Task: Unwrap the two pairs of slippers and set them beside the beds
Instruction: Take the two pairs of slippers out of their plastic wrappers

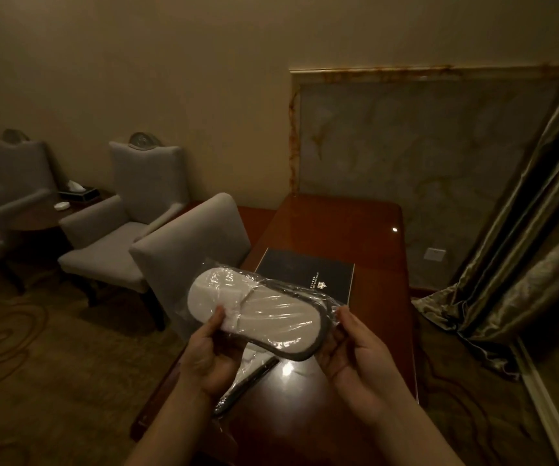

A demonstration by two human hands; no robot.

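Slippers: one wrapped pair [257, 314] is held in the air over the desk [338, 230], white soles up, clear plastic unbroken as far as I can tell.
Second pair: another wrapped pack [247, 381] lies on the desk under the hands, partly hidden.
Left grip: left hand [204, 351] closed on the near edge of the pack, thumb on top, fingers beneath.
Right grip: right hand [352, 344] pinches the wrap at the heel end; fingers curled shut on the plastic.
Done: nothing unwrapped yet, by my reading.
Left: open this wrap, open the second, carry both pairs to the beds; no bed is in view.
Nearby: dark folder [308, 277] on the desk, chair [187, 250] beside it.
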